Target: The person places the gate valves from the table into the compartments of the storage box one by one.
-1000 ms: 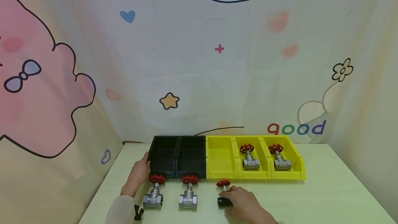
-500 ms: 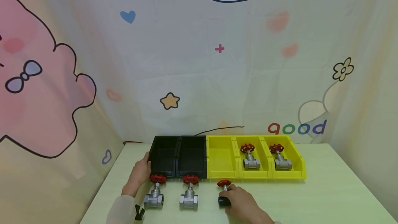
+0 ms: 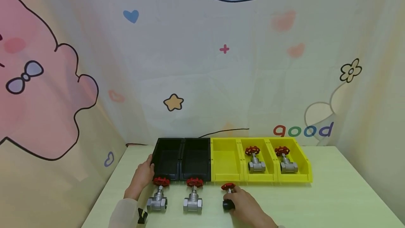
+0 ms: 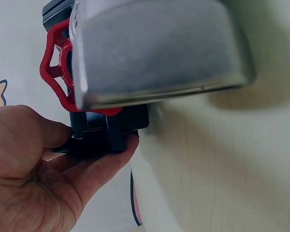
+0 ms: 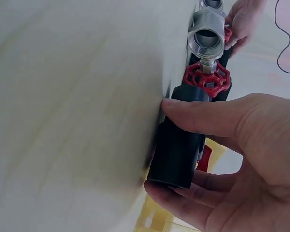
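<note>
My left hand [image 3: 142,177] grips the outer side wall of the leftmost black bin [image 3: 166,163]. In the left wrist view the thumb and fingers of the left hand [image 4: 34,179] pinch the bin's edge [image 4: 116,133]. My right hand [image 3: 248,207] holds a gate valve with a black body [image 3: 228,205] and a red handwheel [image 3: 227,186], low over the table. The right wrist view shows the thumb across the black cylindrical body [image 5: 176,154], with fingers around its far end. Two silver gate valves with red wheels, one left [image 3: 157,200] and one middle [image 3: 192,201], stand before the black bins.
Next to the black bins stand three yellow bins. The left yellow bin [image 3: 226,157] holds nothing; the middle one holds a silver valve [image 3: 256,164], the right one another valve [image 3: 288,164]. A patterned curtain [image 3: 202,80] hangs behind the pale table [image 3: 341,192].
The head view has shifted very slightly. My right hand covers a little more of the black valve body than before. My left hand stays on the bin.
</note>
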Demonstrator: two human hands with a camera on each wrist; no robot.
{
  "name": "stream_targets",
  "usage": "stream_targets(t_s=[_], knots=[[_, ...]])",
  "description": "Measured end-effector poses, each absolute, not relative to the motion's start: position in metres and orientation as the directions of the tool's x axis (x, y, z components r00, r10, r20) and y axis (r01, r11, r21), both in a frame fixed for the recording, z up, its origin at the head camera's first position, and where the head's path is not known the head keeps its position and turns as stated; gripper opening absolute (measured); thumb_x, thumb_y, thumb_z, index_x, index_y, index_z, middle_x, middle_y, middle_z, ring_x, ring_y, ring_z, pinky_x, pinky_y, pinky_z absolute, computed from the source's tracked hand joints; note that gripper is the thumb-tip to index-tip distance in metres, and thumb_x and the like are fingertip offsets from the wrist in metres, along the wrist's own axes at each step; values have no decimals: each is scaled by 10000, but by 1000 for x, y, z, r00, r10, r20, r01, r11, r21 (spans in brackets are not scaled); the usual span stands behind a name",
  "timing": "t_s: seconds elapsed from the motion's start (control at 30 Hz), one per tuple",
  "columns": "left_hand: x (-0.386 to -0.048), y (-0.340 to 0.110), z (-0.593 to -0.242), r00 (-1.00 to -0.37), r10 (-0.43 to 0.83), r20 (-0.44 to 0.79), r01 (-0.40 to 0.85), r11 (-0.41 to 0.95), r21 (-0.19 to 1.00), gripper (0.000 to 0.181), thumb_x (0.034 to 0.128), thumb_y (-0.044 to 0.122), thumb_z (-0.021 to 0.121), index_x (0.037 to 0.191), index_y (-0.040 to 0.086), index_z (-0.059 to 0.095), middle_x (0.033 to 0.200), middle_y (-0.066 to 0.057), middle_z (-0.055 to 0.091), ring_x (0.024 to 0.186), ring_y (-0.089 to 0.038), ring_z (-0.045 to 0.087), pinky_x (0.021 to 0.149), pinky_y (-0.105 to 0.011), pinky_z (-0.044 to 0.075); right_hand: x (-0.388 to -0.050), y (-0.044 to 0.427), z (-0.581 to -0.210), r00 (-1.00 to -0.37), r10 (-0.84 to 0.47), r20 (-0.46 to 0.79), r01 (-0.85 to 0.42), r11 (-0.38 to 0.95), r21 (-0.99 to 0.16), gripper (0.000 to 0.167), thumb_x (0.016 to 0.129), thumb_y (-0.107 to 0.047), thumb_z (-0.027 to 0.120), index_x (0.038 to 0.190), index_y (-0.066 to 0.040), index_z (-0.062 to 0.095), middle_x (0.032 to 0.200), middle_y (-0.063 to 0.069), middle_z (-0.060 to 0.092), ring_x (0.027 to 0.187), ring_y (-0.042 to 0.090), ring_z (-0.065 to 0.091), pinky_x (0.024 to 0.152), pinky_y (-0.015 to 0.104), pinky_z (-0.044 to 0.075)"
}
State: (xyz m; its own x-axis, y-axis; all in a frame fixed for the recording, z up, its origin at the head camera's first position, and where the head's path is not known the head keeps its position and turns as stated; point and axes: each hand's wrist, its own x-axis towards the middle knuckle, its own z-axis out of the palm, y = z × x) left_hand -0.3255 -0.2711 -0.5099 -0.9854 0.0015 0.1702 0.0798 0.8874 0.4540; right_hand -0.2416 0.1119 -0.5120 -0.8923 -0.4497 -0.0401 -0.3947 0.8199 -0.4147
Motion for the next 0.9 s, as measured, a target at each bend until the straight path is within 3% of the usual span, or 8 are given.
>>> stream_targets(t_s=[0.27, 0.47, 0.9], knots=[[-323, -270, -508, -987, -6, 161, 69, 887, 456, 489, 1010, 74, 452, 1453, -109, 355, 1052, -350, 658, 884, -484, 637, 773, -561, 518, -235, 115, -494, -880, -474, 22, -443, 803, -398, 333, 786, -62, 789, 1084, -196, 728, 1029, 63, 615, 844, 175, 556, 796, 438, 531], [-323, -269, -507, -986, -4, 169, 75, 886, 457, 480, 1008, 74, 453, 1449, -96, 368, 990, -335, 670, 840, -466, 644, 739, -555, 521, -233, 117, -475, -873, -475, 113, -481, 798, -362, 328, 773, -100, 815, 1078, -187, 729, 986, 69, 611, 826, 190, 584, 759, 422, 550], [-319, -268, -505, -987, -3, 162, 72, 888, 455, 476, 1006, 67, 447, 1449, -88, 365, 1084, -360, 649, 946, -521, 608, 796, -589, 502, -236, 119, -442, -886, -422, 191, -464, 812, -355, 352, 762, -117, 831, 1094, -172, 726, 1030, 108, 615, 855, 243, 602, 771, 450, 569]])
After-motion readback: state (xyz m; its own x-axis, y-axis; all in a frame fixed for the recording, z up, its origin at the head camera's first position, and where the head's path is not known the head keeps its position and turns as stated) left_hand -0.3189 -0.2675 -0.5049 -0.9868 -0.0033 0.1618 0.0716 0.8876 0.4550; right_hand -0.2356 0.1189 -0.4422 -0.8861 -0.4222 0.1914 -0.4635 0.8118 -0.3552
